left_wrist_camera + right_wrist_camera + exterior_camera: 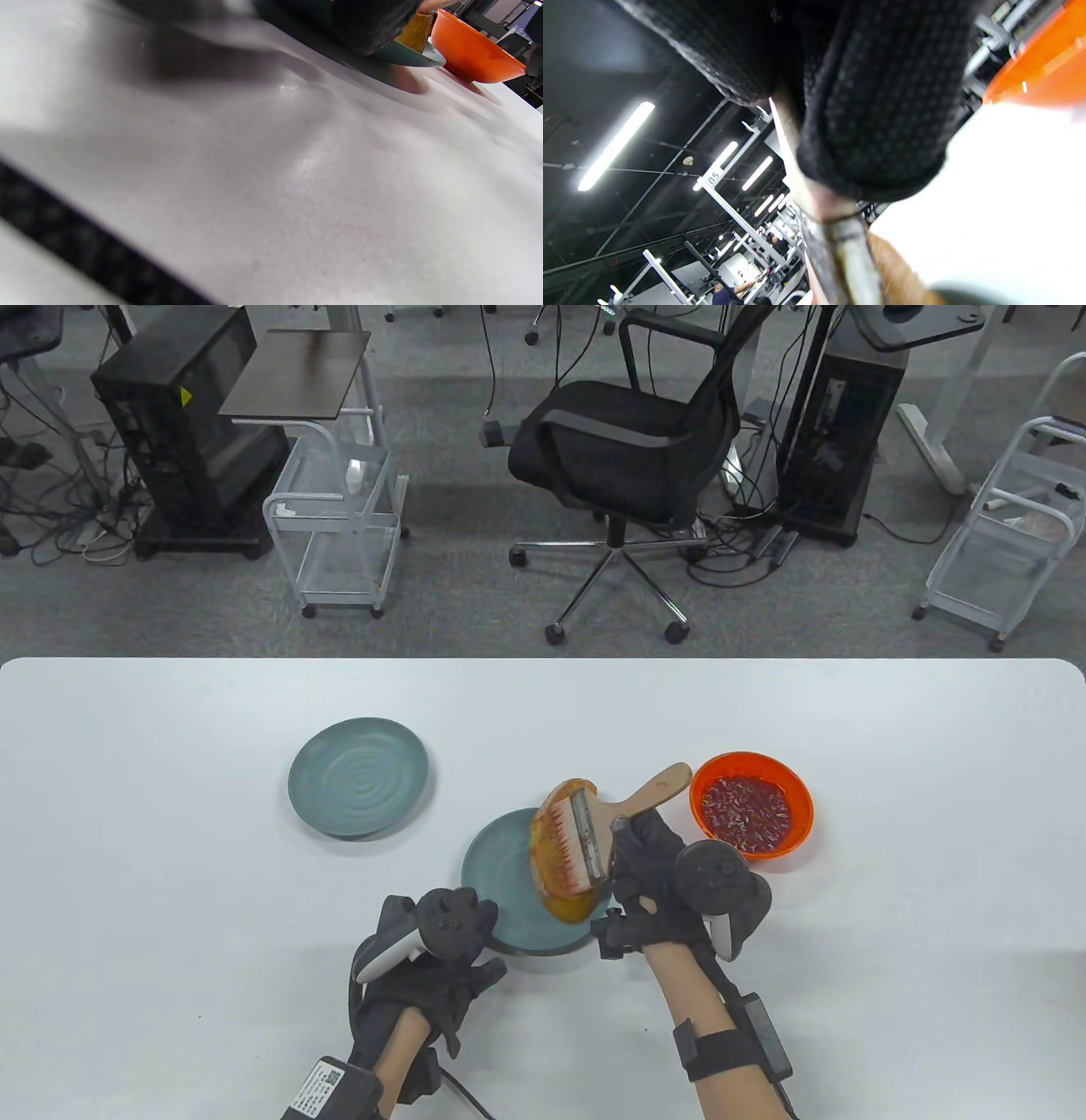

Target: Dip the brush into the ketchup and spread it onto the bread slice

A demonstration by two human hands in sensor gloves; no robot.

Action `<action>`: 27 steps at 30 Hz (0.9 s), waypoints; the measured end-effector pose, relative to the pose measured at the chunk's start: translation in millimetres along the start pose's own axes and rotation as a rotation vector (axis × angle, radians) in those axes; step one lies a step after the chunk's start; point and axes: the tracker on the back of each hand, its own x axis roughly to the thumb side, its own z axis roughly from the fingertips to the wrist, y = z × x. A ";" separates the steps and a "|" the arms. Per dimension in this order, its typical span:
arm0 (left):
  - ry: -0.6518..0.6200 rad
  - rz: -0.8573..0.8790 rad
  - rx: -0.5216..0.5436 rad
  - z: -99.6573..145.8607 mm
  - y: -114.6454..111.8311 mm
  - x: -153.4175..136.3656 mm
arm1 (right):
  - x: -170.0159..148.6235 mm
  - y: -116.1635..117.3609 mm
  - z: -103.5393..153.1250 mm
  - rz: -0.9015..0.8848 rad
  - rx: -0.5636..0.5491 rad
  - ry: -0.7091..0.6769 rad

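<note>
A bread slice smeared with red ketchup lies on a teal plate near the table's front middle. My right hand grips a wide wooden-handled brush; its reddened bristles lie on the bread. In the right wrist view the gloved fingers wrap the brush. An orange bowl of ketchup stands just right of the plate, also in the left wrist view. My left hand rests at the plate's near-left rim; whether it holds the rim I cannot tell.
A second teal plate sits bare at the left middle of the white table. Beyond the far edge stand an office chair, wire carts and computer towers on the floor.
</note>
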 end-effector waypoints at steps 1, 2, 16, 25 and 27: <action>0.001 0.000 0.000 0.0 0.1 0.4 | 0.0 -6.7 -1.7 0.034 -0.027 -0.025; 0.005 -0.007 0.000 0.1 0.0 0.9 | 0.2 -13.1 -2.8 0.054 -0.059 -0.040; 0.001 -0.004 -0.001 0.6 0.0 0.3 | -4.5 4.2 1.6 -0.077 0.019 0.034; 0.004 -0.012 -0.001 0.4 -0.1 1.4 | -4.6 10.7 4.7 -0.203 0.038 0.066; 0.004 -0.012 -0.001 0.5 -0.5 1.7 | -4.5 19.7 6.5 -0.203 0.090 0.085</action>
